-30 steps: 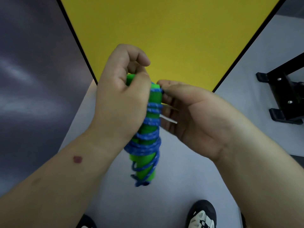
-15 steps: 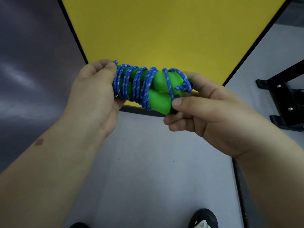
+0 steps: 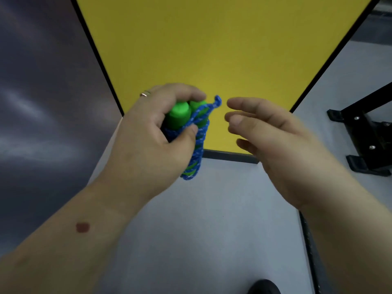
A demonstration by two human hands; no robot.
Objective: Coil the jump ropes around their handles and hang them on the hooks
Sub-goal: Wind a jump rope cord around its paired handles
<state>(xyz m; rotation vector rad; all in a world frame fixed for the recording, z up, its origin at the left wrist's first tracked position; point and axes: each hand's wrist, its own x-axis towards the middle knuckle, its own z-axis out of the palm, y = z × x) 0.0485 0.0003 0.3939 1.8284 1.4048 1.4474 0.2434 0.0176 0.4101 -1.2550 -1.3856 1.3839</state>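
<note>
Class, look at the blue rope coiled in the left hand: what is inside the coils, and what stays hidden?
Inside the blue rope sit two green handles, side by side, tops showing. The left hand covers most of their length and the coils' left side. The right hand is open, apart.

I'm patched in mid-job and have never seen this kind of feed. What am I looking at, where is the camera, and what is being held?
There is no machine here: a person works with bare hands, and the one camera sits on their head, looking down. The left hand grips two green handles with blue rope coiled around them; a short rope end sticks up. The right hand is open beside it, holding nothing. Below is grey floor, a yellow panel ahead, and a black frame at right. No hooks show.
</note>
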